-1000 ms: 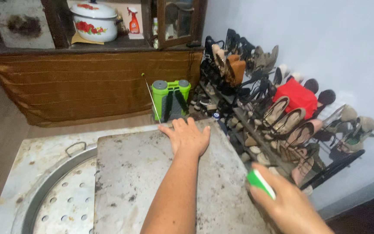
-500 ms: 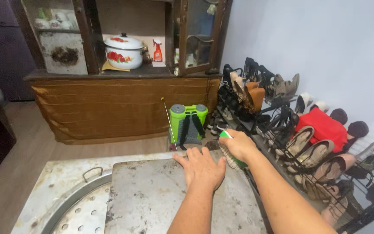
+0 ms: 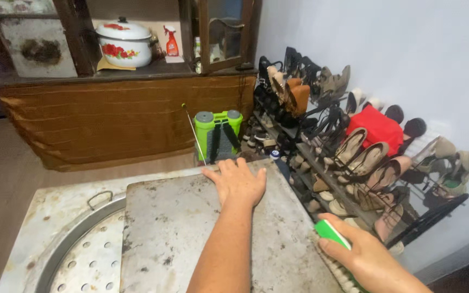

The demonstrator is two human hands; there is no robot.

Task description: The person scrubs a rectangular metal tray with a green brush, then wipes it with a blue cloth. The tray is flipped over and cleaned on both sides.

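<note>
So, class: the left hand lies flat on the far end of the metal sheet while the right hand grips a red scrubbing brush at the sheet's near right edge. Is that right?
Not quite. In the head view the brush in the right hand is green, not red. The rest holds: the left hand lies flat on the far end of the metal sheet.

At lower right, the right hand point(image 3: 367, 258) held a brush point(image 3: 333, 236) with a bright green back and pale bristles. The metal sheet point(image 3: 180, 228) at lower centre was dull grey, blotched with dark stains. The pot point(image 3: 117, 37) at upper left was white with red flowers. The sprayer tank point(image 3: 218, 134) was lime green with grey caps.
</note>
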